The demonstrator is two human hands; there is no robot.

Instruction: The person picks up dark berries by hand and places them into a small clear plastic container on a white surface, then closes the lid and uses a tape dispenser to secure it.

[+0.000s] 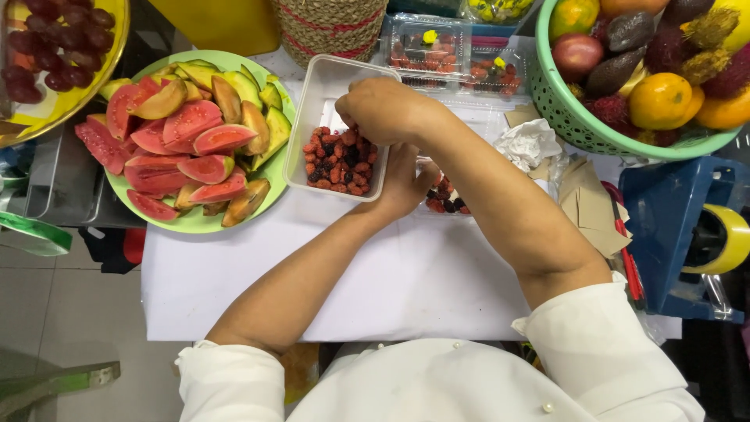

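Centre: open clear rectangular tub (pixel 312 109) of red-black berries. Behind: two lidded clear punnets (pixel 428 43), (pixel 500 70). Right: yellow tape roll (pixel 723 238).

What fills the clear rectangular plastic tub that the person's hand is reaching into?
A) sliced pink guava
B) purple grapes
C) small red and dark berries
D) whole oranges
C: the right hand reaches into the clear rectangular plastic tub, whose bottom is covered with small red and dark berries; the left hand rests beside it.
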